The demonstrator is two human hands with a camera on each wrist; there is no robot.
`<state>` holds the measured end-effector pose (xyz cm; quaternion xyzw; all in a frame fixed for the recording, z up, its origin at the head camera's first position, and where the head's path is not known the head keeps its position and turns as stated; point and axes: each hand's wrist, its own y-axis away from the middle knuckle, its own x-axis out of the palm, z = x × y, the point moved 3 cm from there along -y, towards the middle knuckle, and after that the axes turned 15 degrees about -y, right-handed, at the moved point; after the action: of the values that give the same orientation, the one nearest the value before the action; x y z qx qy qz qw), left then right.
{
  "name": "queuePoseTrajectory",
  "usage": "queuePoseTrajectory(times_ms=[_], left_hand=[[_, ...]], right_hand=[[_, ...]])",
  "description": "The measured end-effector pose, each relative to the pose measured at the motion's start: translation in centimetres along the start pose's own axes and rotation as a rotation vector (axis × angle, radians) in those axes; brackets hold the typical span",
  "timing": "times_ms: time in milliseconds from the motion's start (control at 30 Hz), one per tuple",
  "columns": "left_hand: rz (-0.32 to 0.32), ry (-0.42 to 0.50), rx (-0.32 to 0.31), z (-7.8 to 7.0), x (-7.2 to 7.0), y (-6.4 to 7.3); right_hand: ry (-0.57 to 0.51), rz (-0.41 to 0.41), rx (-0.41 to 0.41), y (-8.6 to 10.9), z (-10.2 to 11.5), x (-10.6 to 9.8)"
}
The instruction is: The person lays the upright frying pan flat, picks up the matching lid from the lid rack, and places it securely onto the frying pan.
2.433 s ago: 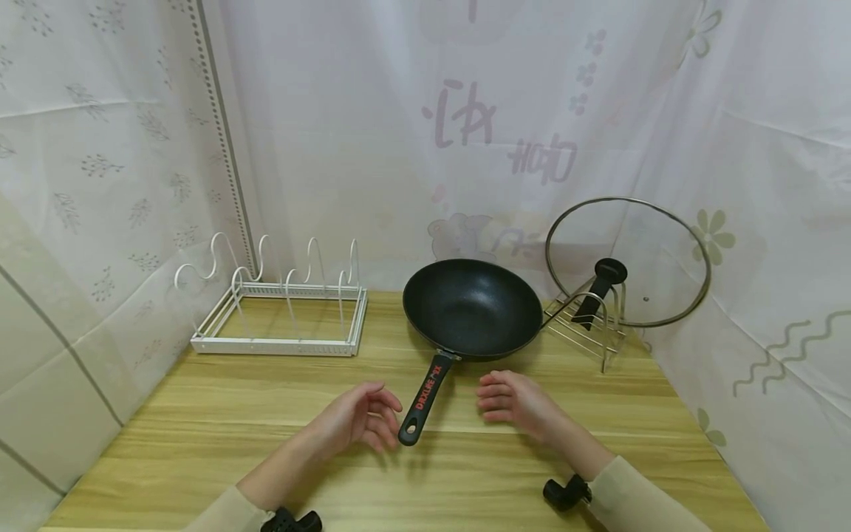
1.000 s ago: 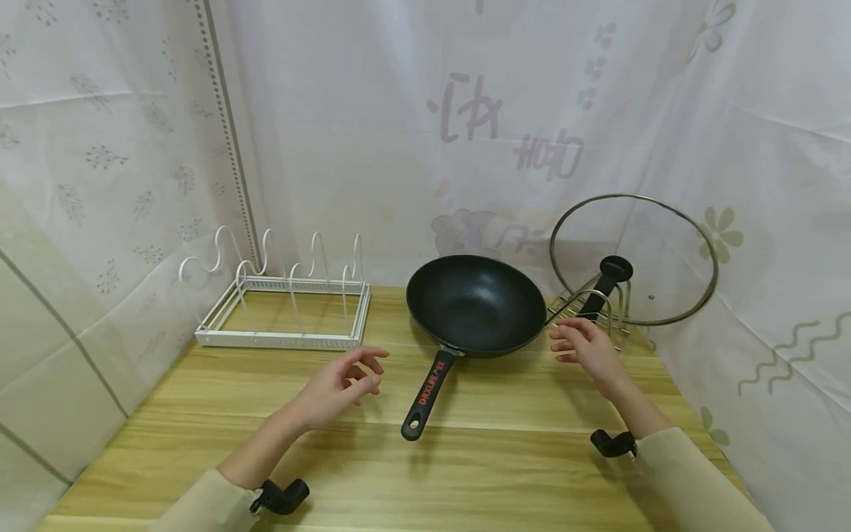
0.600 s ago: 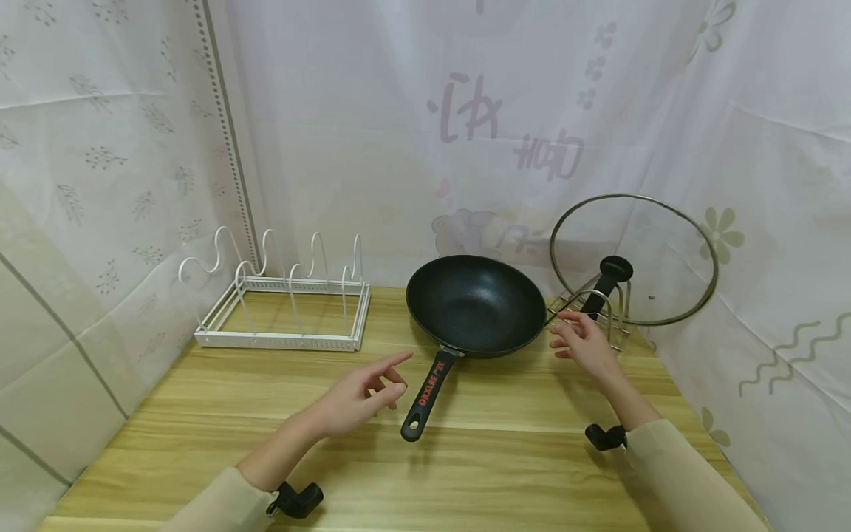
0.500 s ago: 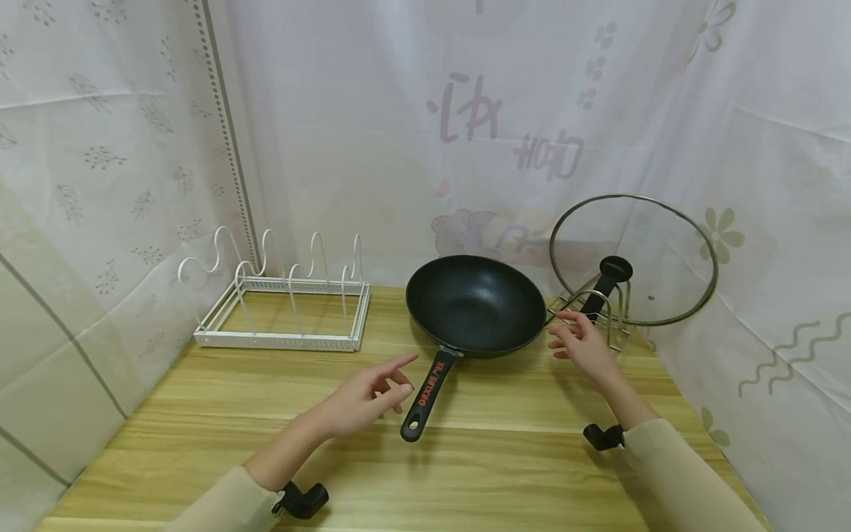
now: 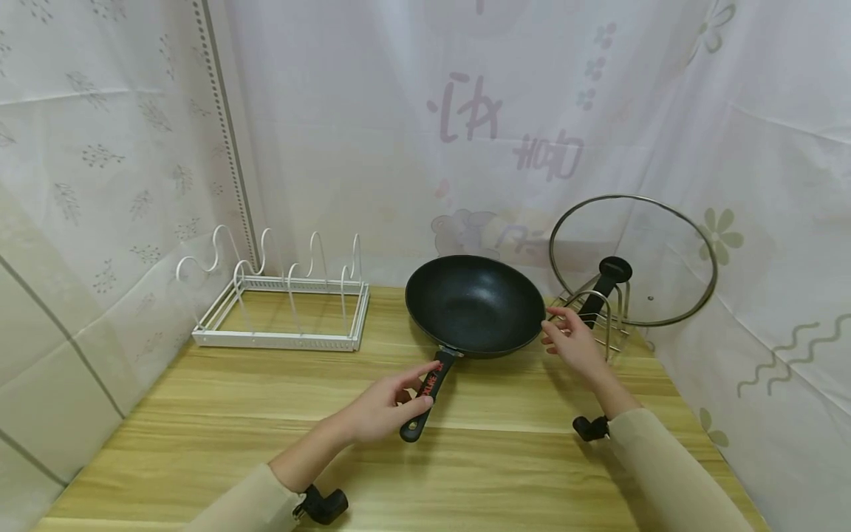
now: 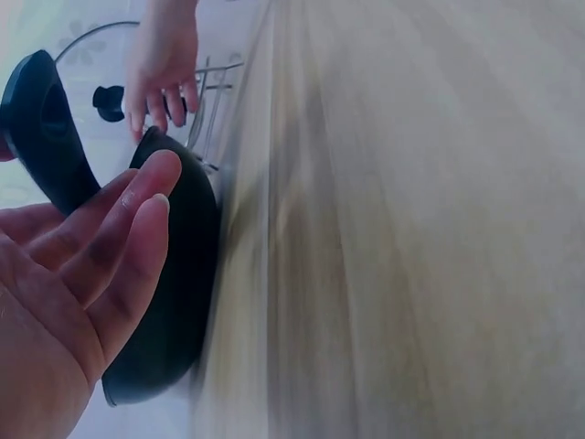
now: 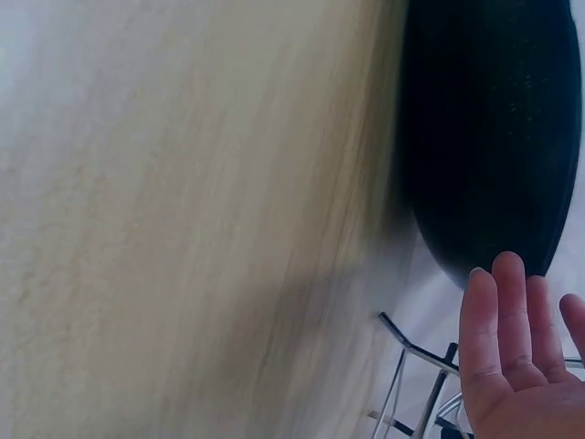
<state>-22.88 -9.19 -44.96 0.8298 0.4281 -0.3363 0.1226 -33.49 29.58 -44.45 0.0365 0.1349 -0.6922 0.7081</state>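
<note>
A black wok (image 5: 475, 307) stands on the wooden table with its handle (image 5: 435, 373) pointing toward me. My left hand (image 5: 385, 406) is at this handle, index fingertip and thumb tip overlapping it in the head view. In the left wrist view its fingers (image 6: 119, 238) stretch loosely under the handle (image 6: 55, 137), not curled round it. My right hand (image 5: 577, 346) is at the wok's right rim, fingertips right by the edge. Its fingers (image 7: 512, 320) are nearly straight against the wok's side (image 7: 494, 137) in the right wrist view.
A glass lid (image 5: 654, 258) with a black knob leans upright in a small wire rack (image 5: 605, 325), just behind my right hand. At the left stands a white rack (image 5: 279, 341) with curved wire dividers. Patterned curtains (image 5: 372, 148) hang behind and beside the table.
My left hand has moved right and onto the wok's handle. My right hand went out toward the lid's rack, then came back left to the wok's rim. The wok has stayed in place.
</note>
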Motion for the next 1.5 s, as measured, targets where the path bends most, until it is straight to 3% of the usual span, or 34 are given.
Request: queuePoseTrajectory(times_ms=[300, 667, 1033, 1500], left_hand=[[0.014, 0.077, -0.030, -0.1, 0.7, 0.2], [-0.041, 0.052, -0.077, -0.3, 0.7, 0.4], [-0.052, 0.056, -0.111, -0.1, 0.5, 0.5], [-0.030, 0.099, -0.131, 0.1, -0.2, 0.7]], right_hand=[[0.042, -0.006, -0.002, -1.5, -0.8, 0.2], [0.044, -0.017, 0.011, -2.7, -0.9, 0.0], [-0.081, -0.048, 0.061, -2.4, -1.0, 0.4], [-0.179, -0.094, 0.037, -2.0, -1.0, 0.9]])
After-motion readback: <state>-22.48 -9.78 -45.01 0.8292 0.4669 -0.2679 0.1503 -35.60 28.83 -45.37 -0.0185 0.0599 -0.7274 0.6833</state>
